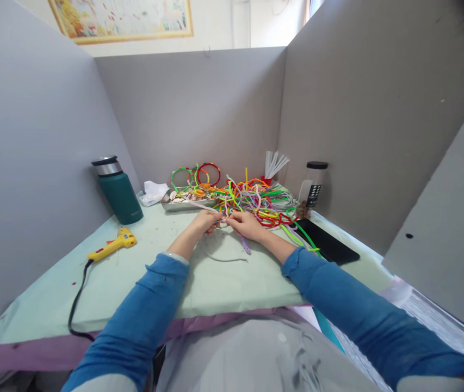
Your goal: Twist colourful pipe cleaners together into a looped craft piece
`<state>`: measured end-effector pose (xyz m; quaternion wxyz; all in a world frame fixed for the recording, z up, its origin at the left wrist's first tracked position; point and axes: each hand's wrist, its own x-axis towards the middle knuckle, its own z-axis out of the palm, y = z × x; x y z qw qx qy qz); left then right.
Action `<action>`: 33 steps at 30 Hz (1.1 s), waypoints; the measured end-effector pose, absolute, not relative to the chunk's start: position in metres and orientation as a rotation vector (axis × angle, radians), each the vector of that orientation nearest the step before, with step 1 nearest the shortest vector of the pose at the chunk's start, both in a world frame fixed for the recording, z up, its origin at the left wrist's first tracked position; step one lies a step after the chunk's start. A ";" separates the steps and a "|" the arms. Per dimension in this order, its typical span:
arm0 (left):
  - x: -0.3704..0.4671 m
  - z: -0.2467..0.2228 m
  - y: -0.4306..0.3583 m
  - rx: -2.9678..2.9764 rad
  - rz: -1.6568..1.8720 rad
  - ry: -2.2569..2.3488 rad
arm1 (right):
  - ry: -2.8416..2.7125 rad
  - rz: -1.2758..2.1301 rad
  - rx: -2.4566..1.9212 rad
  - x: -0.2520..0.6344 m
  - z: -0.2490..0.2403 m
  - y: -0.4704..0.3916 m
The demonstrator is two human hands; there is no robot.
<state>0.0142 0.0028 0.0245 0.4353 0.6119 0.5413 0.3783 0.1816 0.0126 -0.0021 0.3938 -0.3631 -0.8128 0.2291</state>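
Note:
My left hand (207,222) and my right hand (246,224) meet over the middle of the table, fingertips almost touching. Both are closed in a pinch on a pale lilac pipe cleaner (201,205), whose free end runs up and left toward the metal tray. A darker purple twisted piece (246,245) hangs below my right hand; whether it joins the held strand I cannot tell. On the cloth just below my hands lies a thin grey pipe cleaner (227,259). Right behind them spreads a tangled heap of colourful pipe cleaners (256,196).
A metal tray (183,206) of shells stands at the back, with pipe-cleaner rings (209,164) behind it. To the left are a green bottle (119,196) and a yellow glue gun (111,247) with its cord. A black phone (329,243) and a clear jar (314,185) sit right.

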 end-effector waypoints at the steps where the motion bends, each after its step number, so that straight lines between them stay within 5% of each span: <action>1: 0.014 0.023 0.004 1.561 0.970 1.382 | -2.042 0.589 -0.941 0.182 -0.002 0.014; 17: 0.011 0.015 0.015 2.507 1.251 1.396 | -1.875 0.772 -0.988 0.184 -0.009 0.028; 33: 0.013 0.018 0.012 2.548 1.143 1.484 | -1.859 0.824 -0.885 0.183 -0.008 0.024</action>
